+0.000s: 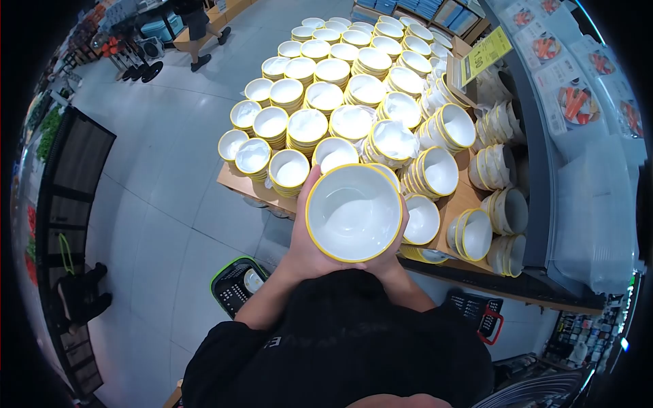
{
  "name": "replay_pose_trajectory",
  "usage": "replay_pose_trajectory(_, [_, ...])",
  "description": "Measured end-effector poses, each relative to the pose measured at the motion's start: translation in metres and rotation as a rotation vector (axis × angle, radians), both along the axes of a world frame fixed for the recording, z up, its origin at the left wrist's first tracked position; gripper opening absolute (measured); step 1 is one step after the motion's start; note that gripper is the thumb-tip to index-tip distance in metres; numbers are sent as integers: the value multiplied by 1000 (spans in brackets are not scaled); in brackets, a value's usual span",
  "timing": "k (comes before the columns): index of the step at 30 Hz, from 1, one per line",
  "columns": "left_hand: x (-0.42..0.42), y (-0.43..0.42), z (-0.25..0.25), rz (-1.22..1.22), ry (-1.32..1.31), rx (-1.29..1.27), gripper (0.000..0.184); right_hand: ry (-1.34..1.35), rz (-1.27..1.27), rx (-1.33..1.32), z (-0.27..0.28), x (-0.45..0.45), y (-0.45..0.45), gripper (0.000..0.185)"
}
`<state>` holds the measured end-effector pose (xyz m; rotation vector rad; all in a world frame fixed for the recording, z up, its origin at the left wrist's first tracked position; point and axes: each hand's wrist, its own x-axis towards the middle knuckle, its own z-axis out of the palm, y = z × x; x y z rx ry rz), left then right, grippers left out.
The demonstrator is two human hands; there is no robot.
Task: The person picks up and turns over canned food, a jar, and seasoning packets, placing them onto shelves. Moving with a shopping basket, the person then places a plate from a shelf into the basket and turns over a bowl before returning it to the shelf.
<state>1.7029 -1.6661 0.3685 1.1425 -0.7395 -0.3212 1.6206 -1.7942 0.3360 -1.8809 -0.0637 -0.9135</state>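
Observation:
A white bowl (pixel 354 212) with a yellow rim is held between my two hands in front of my chest, its opening facing up toward me. My left hand (pixel 300 239) is wrapped round its left side, the thumb up along the wall. On the other side, my right hand (pixel 390 260) grips the bowl, with most of its fingers hidden behind and under it. Just beyond the bowl stand many stacks of similar yellow-rimmed bowls (pixel 287 168) on a wooden display table (pixel 235 178). Some stacks have thin white wrapping between the bowls.
Tilted stacks of bowls (pixel 471 233) lie at the table's right end, below a yellow price sign (pixel 486 56). Packaged plastic containers (pixel 571 102) line the right. A green-rimmed black basket (pixel 221 285) is at lower left, a red-handled basket (pixel 469 307) at lower right. A person (pixel 197 27) stands far left.

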Motion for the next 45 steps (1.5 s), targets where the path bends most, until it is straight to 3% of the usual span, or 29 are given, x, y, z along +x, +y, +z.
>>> replay_pose_trajectory(4, [12, 2, -25, -6, -134, 137, 134, 58, 168, 82, 15, -2, -15, 113])
replay_pose_trajectory(6, [11, -1, -26, 19, 47, 16, 128, 119, 230, 94, 27, -1, -17, 118])
replay_pose_trajectory(8, [16, -2, -22, -19, 127, -15, 127, 33, 401, 740, 36, 3, -12, 128])
replay_pose_trajectory(9, [19, -4, -20, -57, 206, -47, 125, 32, 398, 739, 35, 5, -15, 128])
replay_pose_trajectory(10, [23, -6, -19, -58, 207, -49, 125, 37, 342, 586, 33, 8, -18, 132])
replay_pose_trajectory(12, [30, -12, -17, 80, -182, 130, 120, 103, 299, 305, 36, 13, -28, 139])
replay_pose_trajectory(13, [31, -17, -15, 80, -181, 129, 120, 105, 299, 304, 37, 14, -38, 139])
replay_pose_trajectory(15, [28, -30, -10, 288, -490, 273, 117, 251, 186, -156, 36, 14, -55, 143])
replay_pose_trajectory(19, [36, -43, -11, 221, -597, 178, 102, 193, 217, -45, 37, 23, -58, 131])
replay_pose_trajectory(21, [39, -47, -10, 192, -604, 170, 95, 339, 208, 81, 39, 22, -58, 129])
replay_pose_trajectory(23, [42, -50, -13, 164, -694, 196, 89, 331, 230, 4, 43, 26, -66, 127])
replay_pose_trajectory(29, [67, -42, -23, 105, -661, 235, 89, 690, 163, -115, 66, 47, -61, 123])
replay_pose_trajectory(33, [94, -35, -40, 69, -594, 181, 91, 747, 111, -145, 75, 79, -49, 113])
replay_pose_trajectory(38, [140, 16, -45, 127, -483, 224, 118, 691, -145, -355, 80, 145, -52, 99])
replay_pose_trajectory(41, [170, 60, -53, 283, -407, 282, 101, 781, -310, -516, 51, 193, -69, 97])
replay_pose_trajectory(45, [203, 117, -54, 250, -234, 228, 88, 970, -457, -656, 6, 229, -85, 92])
